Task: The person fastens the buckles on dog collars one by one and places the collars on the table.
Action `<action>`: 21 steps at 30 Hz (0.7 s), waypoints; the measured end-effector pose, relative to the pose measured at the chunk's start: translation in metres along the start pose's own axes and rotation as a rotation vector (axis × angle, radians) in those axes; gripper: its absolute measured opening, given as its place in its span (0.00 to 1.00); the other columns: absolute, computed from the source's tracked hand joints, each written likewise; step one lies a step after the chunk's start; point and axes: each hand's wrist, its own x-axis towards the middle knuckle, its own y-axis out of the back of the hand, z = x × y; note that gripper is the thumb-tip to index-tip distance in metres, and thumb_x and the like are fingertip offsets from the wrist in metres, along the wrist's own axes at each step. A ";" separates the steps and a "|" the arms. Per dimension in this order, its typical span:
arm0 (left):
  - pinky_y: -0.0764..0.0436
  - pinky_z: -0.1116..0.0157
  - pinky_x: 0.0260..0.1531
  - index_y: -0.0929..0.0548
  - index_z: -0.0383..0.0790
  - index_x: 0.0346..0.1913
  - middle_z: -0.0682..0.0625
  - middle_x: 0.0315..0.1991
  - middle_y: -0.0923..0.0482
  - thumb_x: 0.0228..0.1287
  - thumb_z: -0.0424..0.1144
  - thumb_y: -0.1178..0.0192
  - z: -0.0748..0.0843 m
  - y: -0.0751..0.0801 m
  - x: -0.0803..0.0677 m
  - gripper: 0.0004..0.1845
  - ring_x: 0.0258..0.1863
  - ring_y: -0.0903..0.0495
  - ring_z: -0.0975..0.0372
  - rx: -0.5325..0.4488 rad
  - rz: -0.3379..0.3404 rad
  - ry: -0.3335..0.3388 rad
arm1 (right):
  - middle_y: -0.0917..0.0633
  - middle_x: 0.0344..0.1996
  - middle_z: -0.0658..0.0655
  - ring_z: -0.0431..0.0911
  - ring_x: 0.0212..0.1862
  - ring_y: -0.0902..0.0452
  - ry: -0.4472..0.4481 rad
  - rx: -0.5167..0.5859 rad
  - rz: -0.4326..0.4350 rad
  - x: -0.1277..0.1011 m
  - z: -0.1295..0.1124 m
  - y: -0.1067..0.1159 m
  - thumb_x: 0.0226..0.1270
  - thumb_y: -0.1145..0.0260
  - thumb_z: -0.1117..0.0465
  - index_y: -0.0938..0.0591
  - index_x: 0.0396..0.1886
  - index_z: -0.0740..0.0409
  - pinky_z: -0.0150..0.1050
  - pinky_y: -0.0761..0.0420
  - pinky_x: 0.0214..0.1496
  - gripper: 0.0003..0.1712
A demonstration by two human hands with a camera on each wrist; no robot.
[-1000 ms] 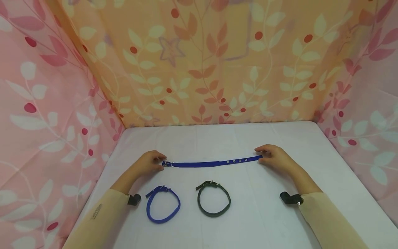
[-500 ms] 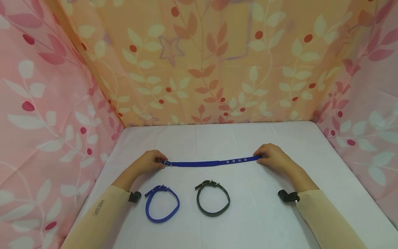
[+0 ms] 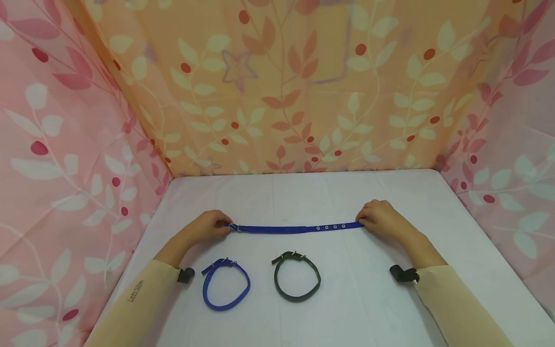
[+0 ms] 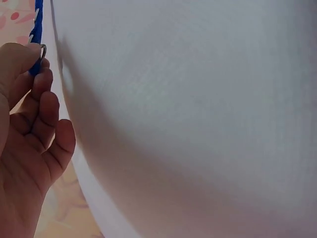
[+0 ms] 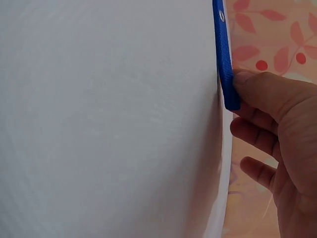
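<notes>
A blue collar (image 3: 277, 230) with a metal buckle and several eyelets stretches nearly straight between my two hands. My left hand (image 3: 209, 225) pinches the buckle end; in the left wrist view the thumb and forefinger grip it beside a metal ring (image 4: 43, 52). The tail past the eyelets is pinched by my right hand (image 3: 381, 219), and the right wrist view shows its blunt tip (image 5: 232, 101) sticking out below the thumb. Nearer to me lie two buckled collars in loops, a blue one (image 3: 208, 294) on the left and a dark green one (image 3: 320, 279) beside it.
Everything lies on or over a white table (image 3: 355, 308). An orange leaf-patterned cloth (image 3: 277, 96) hangs behind it, with a pink floral cloth (image 3: 82, 193) on the left and another (image 3: 511, 159) on the right. A dark wrist camera (image 3: 403, 273) juts inward from the right sleeve.
The right hand has turned slightly and its end of the straight collar has dipped a little. The left hand keeps its hold nearly in place. Both looped collars lie as before.
</notes>
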 end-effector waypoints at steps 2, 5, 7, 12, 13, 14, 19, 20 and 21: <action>0.18 0.61 0.46 0.12 0.39 0.51 0.52 0.42 0.16 0.66 0.37 0.30 -0.001 0.001 -0.002 0.13 0.41 0.20 0.63 -0.016 0.007 0.001 | 0.13 0.35 0.44 0.49 0.45 0.19 -0.018 0.008 -0.013 -0.001 -0.001 0.001 0.60 0.22 0.60 0.09 0.38 0.47 0.53 0.24 0.50 0.07; 0.18 0.59 0.49 0.12 0.41 0.52 0.52 0.44 0.16 0.66 0.37 0.29 -0.002 0.002 -0.005 0.13 0.42 0.20 0.62 -0.028 -0.003 0.025 | 0.14 0.36 0.43 0.48 0.46 0.20 -0.030 0.017 -0.037 -0.003 -0.002 0.002 0.57 0.20 0.57 0.09 0.39 0.46 0.53 0.26 0.50 0.10; 0.18 0.57 0.52 0.13 0.42 0.53 0.52 0.45 0.16 0.66 0.37 0.29 -0.002 0.002 -0.006 0.14 0.44 0.20 0.62 -0.033 -0.017 0.040 | 0.14 0.36 0.43 0.48 0.46 0.20 -0.024 0.013 -0.040 -0.003 -0.003 0.002 0.55 0.19 0.57 0.09 0.39 0.46 0.54 0.26 0.51 0.11; 0.18 0.57 0.53 0.12 0.44 0.54 0.53 0.46 0.16 0.65 0.37 0.28 0.000 0.003 -0.007 0.15 0.44 0.21 0.61 -0.034 -0.035 0.047 | 0.15 0.33 0.42 0.48 0.44 0.20 0.014 -0.030 -0.024 -0.003 -0.005 0.004 0.54 0.19 0.58 0.10 0.34 0.45 0.57 0.29 0.53 0.09; 0.18 0.59 0.51 0.12 0.43 0.53 0.53 0.45 0.16 0.65 0.36 0.28 0.001 0.003 -0.007 0.15 0.43 0.21 0.61 -0.028 -0.034 0.040 | 0.15 0.33 0.42 0.47 0.44 0.21 0.022 -0.045 -0.026 -0.003 -0.005 0.005 0.54 0.19 0.58 0.10 0.34 0.45 0.57 0.30 0.54 0.09; 0.18 0.59 0.50 0.12 0.43 0.53 0.53 0.44 0.16 0.65 0.36 0.28 0.002 0.003 -0.007 0.14 0.42 0.21 0.62 -0.015 -0.033 0.026 | 0.15 0.33 0.42 0.47 0.44 0.21 0.029 -0.060 -0.030 -0.003 -0.006 0.006 0.54 0.18 0.57 0.10 0.34 0.45 0.57 0.31 0.56 0.09; 0.18 0.64 0.44 0.11 0.40 0.52 0.54 0.40 0.16 0.64 0.34 0.29 0.002 0.002 -0.006 0.14 0.38 0.21 0.64 0.014 -0.020 0.002 | 0.16 0.31 0.43 0.46 0.42 0.21 0.089 -0.159 -0.054 -0.002 -0.011 0.010 0.54 0.18 0.56 0.10 0.33 0.45 0.59 0.31 0.60 0.08; 0.18 0.64 0.43 0.11 0.40 0.52 0.55 0.39 0.16 0.64 0.34 0.29 0.002 0.002 -0.006 0.13 0.38 0.21 0.64 0.011 -0.016 0.004 | 0.16 0.30 0.43 0.47 0.42 0.21 0.097 -0.172 -0.056 -0.001 -0.011 0.011 0.54 0.18 0.56 0.10 0.33 0.45 0.60 0.31 0.60 0.08; 0.19 0.64 0.43 0.11 0.40 0.52 0.55 0.39 0.16 0.65 0.35 0.29 0.002 0.001 -0.007 0.13 0.38 0.22 0.64 0.008 -0.012 0.004 | 0.16 0.30 0.43 0.47 0.42 0.21 0.100 -0.184 -0.057 -0.001 -0.011 0.011 0.54 0.19 0.56 0.10 0.33 0.45 0.60 0.31 0.60 0.08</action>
